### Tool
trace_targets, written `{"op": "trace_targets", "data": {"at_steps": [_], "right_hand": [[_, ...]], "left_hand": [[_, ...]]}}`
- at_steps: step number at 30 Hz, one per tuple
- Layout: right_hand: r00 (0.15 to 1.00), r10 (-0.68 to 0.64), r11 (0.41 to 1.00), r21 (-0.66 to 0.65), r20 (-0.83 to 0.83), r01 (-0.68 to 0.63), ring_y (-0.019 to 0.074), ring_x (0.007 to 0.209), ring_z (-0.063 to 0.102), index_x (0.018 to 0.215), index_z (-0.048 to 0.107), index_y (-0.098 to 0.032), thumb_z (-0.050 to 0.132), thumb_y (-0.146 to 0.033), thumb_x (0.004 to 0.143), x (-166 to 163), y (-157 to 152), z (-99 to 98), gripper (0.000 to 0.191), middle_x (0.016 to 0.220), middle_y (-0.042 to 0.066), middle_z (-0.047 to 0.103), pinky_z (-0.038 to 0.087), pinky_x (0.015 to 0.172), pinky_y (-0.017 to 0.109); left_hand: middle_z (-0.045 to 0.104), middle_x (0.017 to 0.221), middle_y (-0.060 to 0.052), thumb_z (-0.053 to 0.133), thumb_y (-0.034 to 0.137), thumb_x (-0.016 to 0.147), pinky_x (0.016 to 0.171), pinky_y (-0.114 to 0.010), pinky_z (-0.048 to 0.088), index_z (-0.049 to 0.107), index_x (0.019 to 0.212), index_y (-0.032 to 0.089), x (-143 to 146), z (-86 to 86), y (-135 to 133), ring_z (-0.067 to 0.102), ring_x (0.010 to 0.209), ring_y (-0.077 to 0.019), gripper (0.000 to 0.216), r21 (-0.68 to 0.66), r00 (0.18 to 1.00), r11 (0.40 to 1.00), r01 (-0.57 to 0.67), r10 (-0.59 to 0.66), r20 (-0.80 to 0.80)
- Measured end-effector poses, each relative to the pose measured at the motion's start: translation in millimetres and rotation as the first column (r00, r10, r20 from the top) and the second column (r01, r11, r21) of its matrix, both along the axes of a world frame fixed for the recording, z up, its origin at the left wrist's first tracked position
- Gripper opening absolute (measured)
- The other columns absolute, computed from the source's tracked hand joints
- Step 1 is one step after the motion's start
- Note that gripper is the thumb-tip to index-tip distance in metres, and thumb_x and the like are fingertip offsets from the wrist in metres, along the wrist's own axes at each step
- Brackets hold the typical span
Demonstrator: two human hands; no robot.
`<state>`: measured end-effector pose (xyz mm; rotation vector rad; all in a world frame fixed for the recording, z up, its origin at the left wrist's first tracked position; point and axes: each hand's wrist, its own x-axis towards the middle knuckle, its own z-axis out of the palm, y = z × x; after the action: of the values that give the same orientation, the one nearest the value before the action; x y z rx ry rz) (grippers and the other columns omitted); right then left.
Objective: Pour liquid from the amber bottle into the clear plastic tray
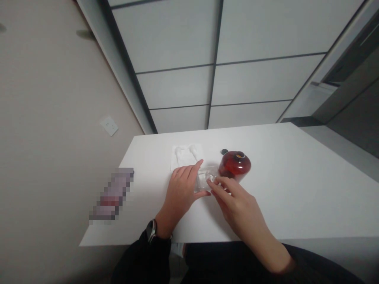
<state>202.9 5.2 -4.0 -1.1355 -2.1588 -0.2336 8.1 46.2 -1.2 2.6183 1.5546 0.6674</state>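
**Two hands on a small clear container**

On the white bench [296, 185], seen from the head camera, the left hand [180, 191] cups a small clear container [205, 179], steadying it, while the right hand [237, 205] pinches its top with the fingertips. Just behind stands a red jar [235, 165]; a white pad [186, 156] lies beyond. Beige wall left, panelled doors behind.

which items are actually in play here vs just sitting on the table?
In play:
- small clear container, between left hand and right hand, both touching it
- red glass bottle, right behind it

Lying about:
- white pad with two white pieces
- small dark cap
- blurred item at table's left edge
- wall socket
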Motion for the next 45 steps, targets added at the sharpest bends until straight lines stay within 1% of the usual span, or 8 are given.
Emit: {"op": "trace_targets", "data": {"at_steps": [8, 14, 21, 28, 33, 40, 43, 45], "right_hand": [[0.998, 0.050, 0.996, -0.075, -0.028, -0.052, 0.0248, 0.087, 0.072, 0.120, 0.070, -0.016, 0.048, -0.014, 0.104, 15, -5, 12.8, 0.028, 0.104, 0.012, 0.073, 0.061, 0.062, 0.035], [0.997, 0.060, 0.996, -0.057, -0.048, -0.063, 0.0251, 0.092, 0.070, 0.120, 0.070, -0.017, 0.047, -0.014, 0.104, 6, -3, 6.3, 0.028, 0.109, 0.013, 0.074, 0.062, 0.067, 0.036], [0.999, -0.045, 0.998, -0.043, -0.011, 0.044, 0.0264, 0.091, 0.069, 0.121, 0.071, -0.015, 0.049, -0.011, 0.102, 5, -7, 2.5, 0.029, 0.106, 0.013, 0.074, 0.061, 0.065, 0.037], [0.998, 0.053, 0.999, 0.009, -0.022, -0.053, 0.0258, 0.098, 0.069, 0.127, 0.072, -0.016, 0.055, -0.009, 0.102, -13, 6, 3.3, 0.031, 0.118, 0.012, 0.078, 0.065, 0.078, 0.040], [0.998, 0.066, 0.998, -0.011, -0.011, -0.066, 0.0269, 0.095, 0.070, 0.121, 0.074, -0.013, 0.056, -0.006, 0.100, -16, 3, 3.4, 0.029, 0.121, 0.010, 0.079, 0.066, 0.073, 0.039], [0.995, 0.003, 0.994, -0.106, -0.102, -0.014, 0.0229, 0.086, 0.073, 0.111, 0.074, -0.017, 0.055, -0.021, 0.106, 39, -32, 10.9, 0.021, 0.102, 0.008, 0.081, 0.066, 0.072, 0.037], [0.982, -0.190, 0.976, -0.109, 0.001, 0.189, 0.0287, 0.082, 0.075, 0.105, 0.077, -0.019, 0.047, -0.038, 0.107, 85, -29, 1.2, 0.036, 0.098, 0.011, 0.081, 0.066, 0.066, 0.045], [0.929, -0.360, 0.919, -0.140, 0.087, 0.370, 0.0357, 0.086, 0.076, 0.105, 0.080, -0.020, 0.041, -0.045, 0.105, 115, -20, -8.2, 0.046, 0.101, 0.014, 0.081, 0.064, 0.064, 0.052]], "left_hand": [[0.073, 0.130, -0.014, 0.078, 0.067, 0.086, 0.098, -0.046, 0.052, 0.041, 0.154, 0.020, -1, -0.7, 1, 0.069, 0.118, -0.0340, 0.090, -0.009, 1.000, 1.000, -0.005, 0.005, -0.006], [0.072, 0.130, -0.014, 0.078, 0.062, 0.088, 0.100, -0.047, 0.051, 0.040, 0.154, 0.020, 0, -0.5, 0, 0.069, 0.118, -0.0333, 0.088, -0.003, 1.000, 1.000, -0.008, 0.008, -0.005], [0.072, 0.131, -0.015, 0.081, 0.063, 0.085, 0.098, -0.046, 0.052, 0.041, 0.154, 0.017, 0, -0.7, 0, 0.069, 0.116, -0.0340, 0.092, 0.005, 1.000, 1.000, -0.005, 0.005, -0.004], [0.073, 0.128, -0.012, 0.070, 0.056, 0.098, 0.100, -0.046, 0.051, 0.038, 0.155, 0.020, 0, -0.9, 0, 0.069, 0.117, -0.0307, 0.075, -0.002, 1.000, 1.000, -0.005, 0.005, 0.021], [0.072, 0.130, -0.012, 0.075, 0.053, 0.095, 0.100, -0.046, 0.051, 0.036, 0.157, 0.023, -2, 0.1, 0, 0.069, 0.118, -0.0314, 0.080, -0.025, 1.000, 1.000, 0.007, -0.006, 0.025], [0.073, 0.130, -0.014, 0.089, 0.060, 0.077, 0.101, -0.048, 0.053, 0.041, 0.155, 0.020, 0, 0.7, -2, 0.070, 0.116, -0.0346, 0.101, -0.026, 1.000, 1.000, -0.005, 0.006, 0.025], [0.065, 0.144, -0.021, 0.091, 0.069, 0.068, 0.111, -0.057, 0.048, 0.040, 0.155, 0.017, -1, 5.8, -6, 0.062, 0.131, -0.0409, 0.114, 0.007, 0.999, 1.000, 0.014, -0.014, 0.041], [0.053, 0.158, -0.022, 0.084, 0.074, 0.074, 0.122, -0.063, 0.037, 0.040, 0.156, 0.019, -7, 12.2, -9, 0.050, 0.146, -0.0432, 0.108, 0.048, 0.989, 0.999, 0.011, -0.018, 0.150]]}}
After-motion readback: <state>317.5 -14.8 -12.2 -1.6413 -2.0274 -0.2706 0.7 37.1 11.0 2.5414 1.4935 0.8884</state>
